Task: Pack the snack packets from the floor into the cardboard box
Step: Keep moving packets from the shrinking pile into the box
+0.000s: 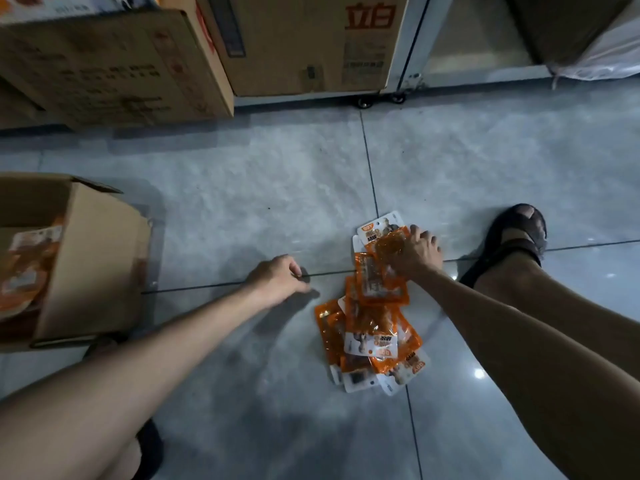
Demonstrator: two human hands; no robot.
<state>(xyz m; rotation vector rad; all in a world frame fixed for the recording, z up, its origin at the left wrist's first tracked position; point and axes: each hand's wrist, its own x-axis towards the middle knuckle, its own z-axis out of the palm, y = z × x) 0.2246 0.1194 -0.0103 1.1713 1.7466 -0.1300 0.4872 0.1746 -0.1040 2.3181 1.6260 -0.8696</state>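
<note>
As right hand (415, 252) grips packet (380, 233), box (100, 258) apart

The left edge cuts the cardboard box (93, 258); the right hand (415, 252) hides its own grip.

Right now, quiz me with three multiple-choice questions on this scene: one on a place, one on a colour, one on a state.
1. Where is the open cardboard box relative to the pile of snack packets?
A) to its left B) to its right C) on top of it
2. What colour are the packets mainly?
A) green B) orange C) blue
3. What does the left hand hold?
A) a packet B) a box flap C) nothing

1 A: the box sits at the left edge, the pile right of centre.
2 B: orange film with white ends.
3 C: its fingers hang over floor; only the right hand touches the pile.
</note>
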